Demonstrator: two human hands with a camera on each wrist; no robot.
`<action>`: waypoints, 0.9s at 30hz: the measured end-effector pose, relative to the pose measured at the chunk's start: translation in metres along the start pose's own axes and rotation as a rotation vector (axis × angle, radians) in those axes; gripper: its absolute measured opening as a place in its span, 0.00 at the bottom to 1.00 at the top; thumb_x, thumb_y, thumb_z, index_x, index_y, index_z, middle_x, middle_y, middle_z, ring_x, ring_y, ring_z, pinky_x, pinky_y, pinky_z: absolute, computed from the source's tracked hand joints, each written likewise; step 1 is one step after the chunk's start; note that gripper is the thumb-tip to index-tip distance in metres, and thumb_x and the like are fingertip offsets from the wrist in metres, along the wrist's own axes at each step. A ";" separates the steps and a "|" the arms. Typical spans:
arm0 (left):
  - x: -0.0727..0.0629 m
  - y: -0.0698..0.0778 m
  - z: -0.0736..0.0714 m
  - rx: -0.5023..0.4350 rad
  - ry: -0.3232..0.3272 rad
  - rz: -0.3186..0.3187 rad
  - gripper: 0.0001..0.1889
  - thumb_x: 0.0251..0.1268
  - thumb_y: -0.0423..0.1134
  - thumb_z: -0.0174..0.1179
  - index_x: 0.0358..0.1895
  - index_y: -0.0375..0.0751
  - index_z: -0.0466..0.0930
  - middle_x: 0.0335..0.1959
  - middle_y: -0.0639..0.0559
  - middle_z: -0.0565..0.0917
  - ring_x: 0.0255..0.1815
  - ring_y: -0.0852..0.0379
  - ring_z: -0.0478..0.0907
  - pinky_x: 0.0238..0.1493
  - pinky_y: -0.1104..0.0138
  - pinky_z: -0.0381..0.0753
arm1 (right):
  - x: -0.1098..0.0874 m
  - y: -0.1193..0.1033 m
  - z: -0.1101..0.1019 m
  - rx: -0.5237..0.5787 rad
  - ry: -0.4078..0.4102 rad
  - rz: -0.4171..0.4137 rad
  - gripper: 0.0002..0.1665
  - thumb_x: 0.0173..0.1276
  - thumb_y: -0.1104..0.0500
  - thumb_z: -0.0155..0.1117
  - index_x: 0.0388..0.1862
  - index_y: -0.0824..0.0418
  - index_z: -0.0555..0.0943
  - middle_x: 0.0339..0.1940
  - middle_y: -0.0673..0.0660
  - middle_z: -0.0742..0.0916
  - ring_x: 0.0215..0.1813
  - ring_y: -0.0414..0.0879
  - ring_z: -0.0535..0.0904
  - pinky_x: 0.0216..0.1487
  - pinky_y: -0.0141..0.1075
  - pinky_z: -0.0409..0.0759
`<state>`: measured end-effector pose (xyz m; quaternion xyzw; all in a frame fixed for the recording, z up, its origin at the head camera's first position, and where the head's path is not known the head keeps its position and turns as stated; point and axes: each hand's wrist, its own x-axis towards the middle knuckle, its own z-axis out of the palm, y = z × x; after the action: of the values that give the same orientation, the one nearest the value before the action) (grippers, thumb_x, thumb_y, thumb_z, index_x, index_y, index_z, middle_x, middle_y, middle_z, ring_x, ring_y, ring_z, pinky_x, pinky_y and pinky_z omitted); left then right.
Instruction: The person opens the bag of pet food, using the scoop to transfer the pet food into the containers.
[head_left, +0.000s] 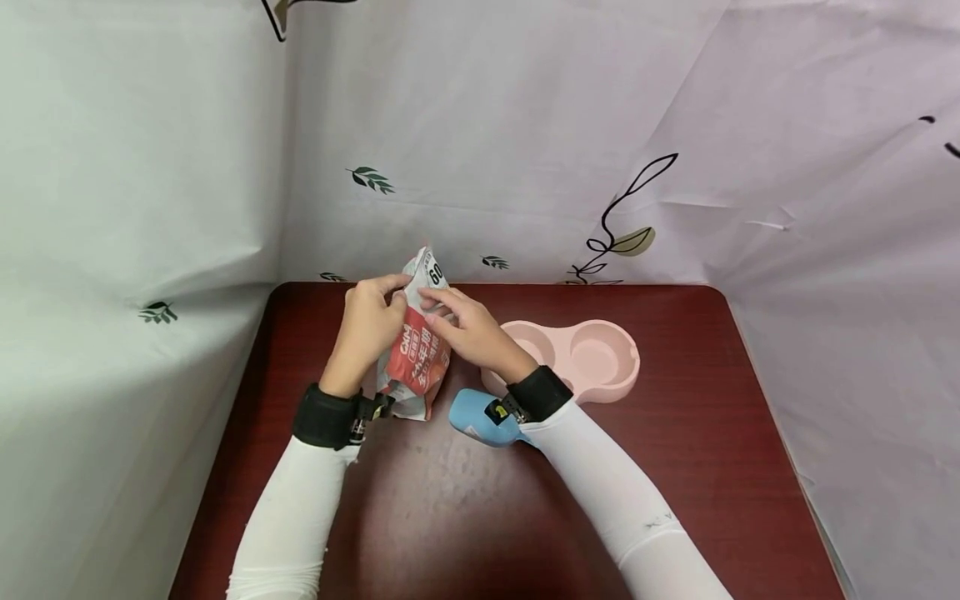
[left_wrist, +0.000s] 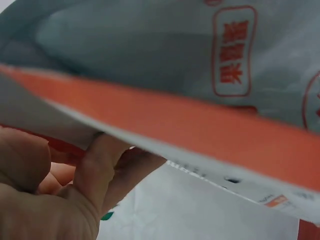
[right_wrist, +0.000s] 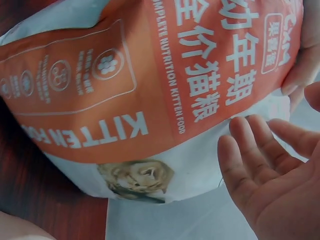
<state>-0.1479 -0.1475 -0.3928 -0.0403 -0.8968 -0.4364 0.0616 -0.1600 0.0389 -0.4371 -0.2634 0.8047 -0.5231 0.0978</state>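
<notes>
A kitten food bag (head_left: 417,350) in orange, red and white stands on the table, tilted, its top toward the back wall. My left hand (head_left: 370,321) pinches the bag's upper left edge between thumb and fingers. In the left wrist view, those fingers (left_wrist: 95,170) curl at the edge beneath a grey side of the bag. On the other side, my right hand (head_left: 476,329) has its fingers spread and loosely bent by the upper right of the bag. Close up in the right wrist view, its fingertips (right_wrist: 232,145) lie right at the bag's white side, beside the printed cat picture.
A pink double bowl (head_left: 600,354) sits right of the bag, partly covered by my right forearm. Under my right wrist lies a blue scoop (head_left: 480,414), its handle running beneath the sleeve. The dark red table (head_left: 675,483) ends against a pale patterned cloth wall (head_left: 495,125).
</notes>
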 end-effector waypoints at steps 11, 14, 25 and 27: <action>-0.017 0.014 0.011 -0.115 -0.044 -0.071 0.17 0.72 0.30 0.55 0.58 0.35 0.85 0.28 0.39 0.87 0.12 0.61 0.70 0.18 0.68 0.70 | -0.007 0.005 -0.005 0.063 0.119 0.045 0.15 0.82 0.54 0.54 0.61 0.58 0.76 0.53 0.56 0.82 0.55 0.47 0.79 0.57 0.42 0.78; -0.013 0.016 0.011 -0.112 -0.072 -0.080 0.16 0.71 0.31 0.55 0.57 0.36 0.86 0.42 0.38 0.90 0.12 0.60 0.68 0.19 0.68 0.70 | -0.002 0.008 -0.009 0.062 0.157 0.080 0.13 0.82 0.54 0.55 0.59 0.58 0.76 0.51 0.57 0.82 0.50 0.47 0.78 0.50 0.38 0.77; 0.024 0.007 0.004 -0.068 -0.210 -0.023 0.10 0.73 0.42 0.63 0.43 0.38 0.87 0.36 0.44 0.87 0.28 0.48 0.85 0.27 0.65 0.82 | 0.013 0.013 -0.017 0.036 0.131 0.121 0.15 0.83 0.52 0.53 0.59 0.59 0.76 0.50 0.56 0.81 0.44 0.47 0.77 0.42 0.37 0.76; 0.028 0.005 0.005 -0.047 -0.205 -0.009 0.10 0.72 0.42 0.62 0.40 0.39 0.86 0.33 0.45 0.86 0.26 0.48 0.83 0.27 0.64 0.79 | 0.016 0.012 -0.018 0.026 0.119 0.119 0.15 0.83 0.51 0.53 0.59 0.59 0.76 0.49 0.56 0.81 0.45 0.46 0.77 0.42 0.36 0.76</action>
<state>-0.1752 -0.1400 -0.3873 -0.0822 -0.8880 -0.4513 -0.0336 -0.1850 0.0485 -0.4384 -0.1823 0.8165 -0.5414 0.0839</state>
